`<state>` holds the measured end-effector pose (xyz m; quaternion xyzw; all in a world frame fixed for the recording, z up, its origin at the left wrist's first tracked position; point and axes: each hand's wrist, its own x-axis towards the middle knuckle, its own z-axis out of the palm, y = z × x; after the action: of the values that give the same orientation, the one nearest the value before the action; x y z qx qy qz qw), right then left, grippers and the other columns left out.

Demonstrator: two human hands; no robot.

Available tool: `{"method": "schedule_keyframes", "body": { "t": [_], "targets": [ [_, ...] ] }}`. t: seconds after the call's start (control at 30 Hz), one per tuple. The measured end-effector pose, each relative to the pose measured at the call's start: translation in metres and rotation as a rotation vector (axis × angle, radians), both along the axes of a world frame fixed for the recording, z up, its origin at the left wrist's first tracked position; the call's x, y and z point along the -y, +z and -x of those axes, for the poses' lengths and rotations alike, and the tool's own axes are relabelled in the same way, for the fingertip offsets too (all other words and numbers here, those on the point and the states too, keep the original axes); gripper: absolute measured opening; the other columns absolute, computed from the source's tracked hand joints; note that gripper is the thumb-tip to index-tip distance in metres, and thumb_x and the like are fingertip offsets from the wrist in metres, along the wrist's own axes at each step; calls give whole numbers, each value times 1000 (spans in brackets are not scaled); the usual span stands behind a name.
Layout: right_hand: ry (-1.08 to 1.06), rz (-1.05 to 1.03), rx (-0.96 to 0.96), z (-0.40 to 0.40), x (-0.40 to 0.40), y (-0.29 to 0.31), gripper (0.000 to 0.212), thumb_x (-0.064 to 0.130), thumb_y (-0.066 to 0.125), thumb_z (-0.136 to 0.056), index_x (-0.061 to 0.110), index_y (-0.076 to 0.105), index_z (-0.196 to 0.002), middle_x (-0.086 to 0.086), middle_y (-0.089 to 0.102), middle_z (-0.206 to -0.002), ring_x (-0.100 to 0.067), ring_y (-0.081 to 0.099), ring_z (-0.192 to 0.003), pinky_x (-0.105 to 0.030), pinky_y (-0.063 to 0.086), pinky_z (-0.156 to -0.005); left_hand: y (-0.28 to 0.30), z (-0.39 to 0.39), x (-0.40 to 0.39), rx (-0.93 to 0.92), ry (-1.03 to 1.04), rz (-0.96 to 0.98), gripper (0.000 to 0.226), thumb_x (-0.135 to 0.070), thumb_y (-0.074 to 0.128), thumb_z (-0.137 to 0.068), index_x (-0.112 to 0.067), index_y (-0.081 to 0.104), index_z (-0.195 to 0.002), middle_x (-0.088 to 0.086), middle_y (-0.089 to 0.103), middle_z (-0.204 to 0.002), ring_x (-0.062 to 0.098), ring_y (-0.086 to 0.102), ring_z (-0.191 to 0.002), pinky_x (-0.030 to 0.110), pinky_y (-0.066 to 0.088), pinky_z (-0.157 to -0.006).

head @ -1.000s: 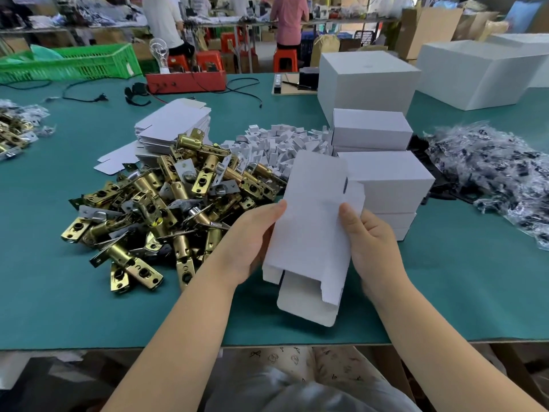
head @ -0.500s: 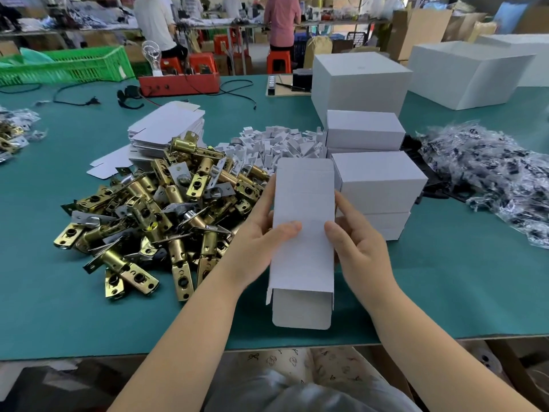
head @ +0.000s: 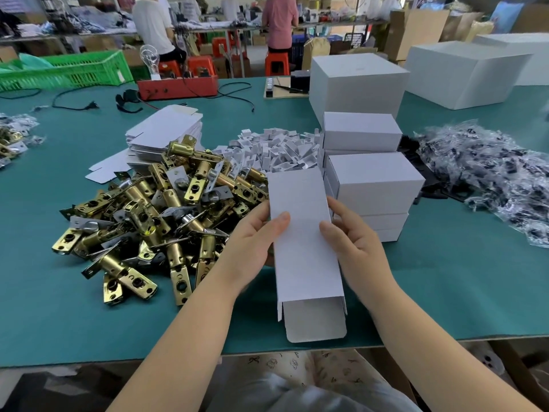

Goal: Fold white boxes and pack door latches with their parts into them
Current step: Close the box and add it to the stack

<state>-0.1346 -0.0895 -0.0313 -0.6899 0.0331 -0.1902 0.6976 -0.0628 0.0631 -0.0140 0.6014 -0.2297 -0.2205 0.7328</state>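
Note:
A long white box (head: 303,245) is squared up between my hands above the green table (head: 445,286), its near flap hanging open toward me. My left hand (head: 255,248) grips its left side with the thumb on top. My right hand (head: 353,248) holds the right side the same way. A heap of brass door latches (head: 154,215) lies to the left. Behind it sits a stack of flat white box blanks (head: 166,129). A pile of small white folded inserts (head: 276,147) lies behind the box, and clear bags of parts (head: 487,171) spread at the right.
Closed white boxes (head: 371,185) are stacked just right of my hands, with larger white cartons (head: 356,81) behind. A red tray (head: 178,86), cables and a green crate (head: 68,69) stand at the far edge. People work at benches in the background.
The flat blank was opened into a squared tube and turned straight toward me. Both hands shifted along its sides, thumbs now on top.

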Motion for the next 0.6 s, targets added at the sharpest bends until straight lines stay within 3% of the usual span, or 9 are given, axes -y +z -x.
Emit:
{"method": "schedule_keyframes", "body": {
  "t": [0.13, 0.2, 0.37, 0.47, 0.53, 0.6],
  "targets": [
    [-3, -31, -36, -2, 2, 1, 30, 33, 61, -77, 40, 58, -106, -1, 71, -84, -18, 68, -79, -47, 56, -72, 0, 0, 1, -32, -11, 4, 24, -29, 55, -89, -41, 74, -100, -2, 74, -108, 17, 72, -96, 27, 58, -72],
    [12, -4, -66, -1, 2, 1, 29, 34, 60, -76, 37, 57, -105, 4, 72, -83, -17, 69, -75, -52, 56, -70, 1, 0, 0, -50, -17, -1, 24, -30, 55, -88, -40, 75, -99, 0, 74, -107, 19, 72, -95, 27, 58, -72],
    [27, -28, -53, 2, 4, 1, 36, 44, 67, -66, 25, 59, -96, 5, 71, -77, -13, 69, -71, -40, 57, -60, 0, 1, -1, -121, -67, -19, 20, -37, 58, -88, -37, 75, -99, 5, 74, -109, 25, 71, -98, 38, 59, -78],
    [102, -150, -9, 2, 4, 6, 25, 45, 61, -68, 26, 68, -83, 8, 66, -72, -8, 61, -63, -23, 51, -52, 2, 1, -3, -157, -83, -54, 21, -43, 54, -92, -42, 74, -96, -1, 76, -99, 16, 74, -86, 28, 58, -64],
    [166, -177, 29, 3, 6, 8, 20, 40, 62, -70, 31, 72, -85, 6, 65, -75, -9, 59, -64, -22, 51, -55, 2, -2, -4, -175, -75, -88, 26, -44, 48, -95, -46, 74, -93, -4, 76, -91, 13, 73, -77, 24, 56, -58],
    [191, -139, 61, 4, 6, 7, 20, 34, 66, -74, 34, 73, -93, 5, 67, -81, -11, 59, -68, -23, 53, -60, 2, -2, -5, -178, -65, -124, 26, -48, 49, -95, -39, 72, -102, -2, 76, -84, 14, 73, -71, 24, 55, -54]
  ]
}}
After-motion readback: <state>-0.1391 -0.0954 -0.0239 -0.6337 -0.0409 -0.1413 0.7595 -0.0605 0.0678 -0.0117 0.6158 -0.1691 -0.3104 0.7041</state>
